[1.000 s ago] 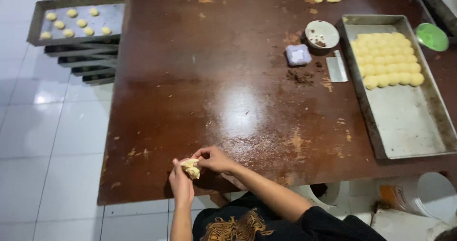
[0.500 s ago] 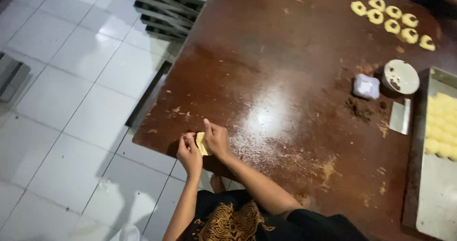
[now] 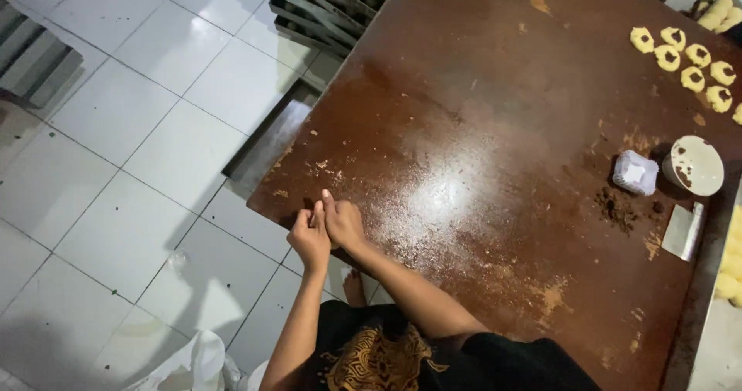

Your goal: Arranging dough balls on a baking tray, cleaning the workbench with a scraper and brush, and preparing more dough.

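A white tiled floor (image 3: 116, 144) runs along the left, and a big brown table (image 3: 495, 151), smeared with flour and crumbs, fills the right. On the floor to the far left of the table lie stacked metal trays (image 3: 317, 8). At the table's near left corner the left hand (image 3: 311, 239) and the right hand (image 3: 342, 222) are pressed together, palm against palm, fingers pointing away from the body; whatever they enclose is hidden between them, so I cannot tell what they are clamped on.

If dough is being rolled there, it probably goes best with light, even pressure and the palms kept flat, so the piece does not squash or crack.

Further right, well apart from the hands, sit a small pale square mould (image 3: 635, 172), a dark crumb pile (image 3: 617, 207), a round white bowl (image 3: 695, 164) and a metal scraper (image 3: 683, 232). Beyond them, far right, lies a cluster of yellow pastries (image 3: 692, 57) with dark centres. A tray of yellow pieces at the right edge is cut off by the frame.
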